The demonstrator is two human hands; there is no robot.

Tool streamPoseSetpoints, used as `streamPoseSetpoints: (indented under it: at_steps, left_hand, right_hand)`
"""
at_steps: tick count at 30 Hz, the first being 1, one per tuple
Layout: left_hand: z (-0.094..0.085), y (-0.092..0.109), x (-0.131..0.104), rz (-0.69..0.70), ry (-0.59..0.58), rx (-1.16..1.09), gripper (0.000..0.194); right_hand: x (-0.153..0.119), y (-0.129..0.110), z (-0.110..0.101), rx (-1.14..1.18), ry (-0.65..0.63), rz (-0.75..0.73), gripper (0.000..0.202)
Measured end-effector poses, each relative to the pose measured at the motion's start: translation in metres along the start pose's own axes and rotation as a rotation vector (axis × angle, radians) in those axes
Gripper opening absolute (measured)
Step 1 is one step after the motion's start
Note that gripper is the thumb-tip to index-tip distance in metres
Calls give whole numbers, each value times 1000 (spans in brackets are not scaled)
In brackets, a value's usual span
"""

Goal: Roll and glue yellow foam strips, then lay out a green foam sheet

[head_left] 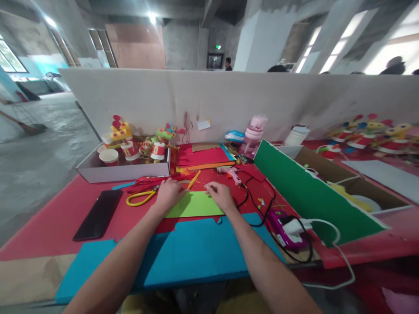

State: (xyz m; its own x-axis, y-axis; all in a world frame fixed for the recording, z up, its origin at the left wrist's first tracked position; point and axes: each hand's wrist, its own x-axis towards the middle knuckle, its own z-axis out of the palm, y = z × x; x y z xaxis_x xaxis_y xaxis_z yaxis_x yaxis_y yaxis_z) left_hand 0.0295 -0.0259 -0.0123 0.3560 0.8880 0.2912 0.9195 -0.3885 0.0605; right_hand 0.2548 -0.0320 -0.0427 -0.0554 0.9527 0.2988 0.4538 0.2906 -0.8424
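Note:
A light green paper sheet (193, 205) lies crosswise between both hands. My left hand (169, 192) rests at its left end, fingers extended loosely over the upper edge. Beside that hand are yellow-handled scissors (140, 199), their blades mostly hidden. A thin yellow strip (194, 179) slants up from the sheet near the left fingertips. At the upper right of the sheet my right hand (221, 196) has its thumb and forefinger pinched together; whatever is between them is too small to make out. Under the wrists lies blue sheet material (196, 253).
A pink glue gun (231, 174) with a black cord lies behind the right hand, near a purple power strip (284, 231). A black phone (98, 216) lies at left. A white box (124, 172) holds paper-cup figures; a green-sided box (304, 196) stands at right.

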Motion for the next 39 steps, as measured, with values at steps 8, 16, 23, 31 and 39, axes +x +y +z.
streamPoseSetpoints:
  at_steps: [8, 16, 23, 31, 39]
  left_hand:
    - [-10, -8, 19, -18, 87, 213, 28]
    - [-38, -46, -1, -185, 71, 303, 28]
    - [4, 14, 39, 215, -250, -8, 33]
    - [14, 9, 67, 124, -112, -195, 49]
    - [23, 22, 76, 253, -157, -257, 49]
  right_hand:
    - [-2, -7, -2, -68, 0, -11, 19]
    - [-1, -9, -3, -108, 0, -8, 18]
    - [2, 1, -6, -118, 109, -22, 21]
    - [2, -9, -15, -92, 226, 18, 22]
    - [2, -9, -20, -145, 286, 32, 21]
